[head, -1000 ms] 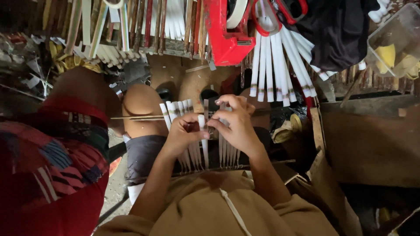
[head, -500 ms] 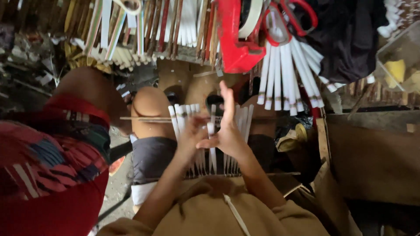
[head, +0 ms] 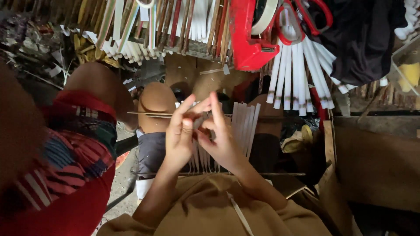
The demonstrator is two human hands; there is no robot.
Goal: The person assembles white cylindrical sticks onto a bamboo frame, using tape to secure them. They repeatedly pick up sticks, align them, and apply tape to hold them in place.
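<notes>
My left hand point(head: 180, 135) and my right hand point(head: 220, 137) meet above my lap, fingertips pinched together on thin white strips point(head: 243, 126) that stand side by side in a row. Thin brown sticks point(head: 151, 114) run crosswise through the strips at the top, and another stick point(head: 280, 174) crosses them lower down. The left thumb presses on a strip near the middle of the row. The right fingers are raised and spread above it. My knees point(head: 156, 100) show behind the strips.
A person in red striped clothing point(head: 65, 166) sits close on the left. Above hang a red tape dispenser point(head: 245, 39), red-handled scissors point(head: 302, 22), bundles of white strips point(head: 302, 74) and a dark cloth point(head: 363, 39). A brown cardboard box point(head: 376, 161) stands at the right.
Both hands have risen from the lower part of the strip row and closed together at its top. The view has shifted slightly nearer.
</notes>
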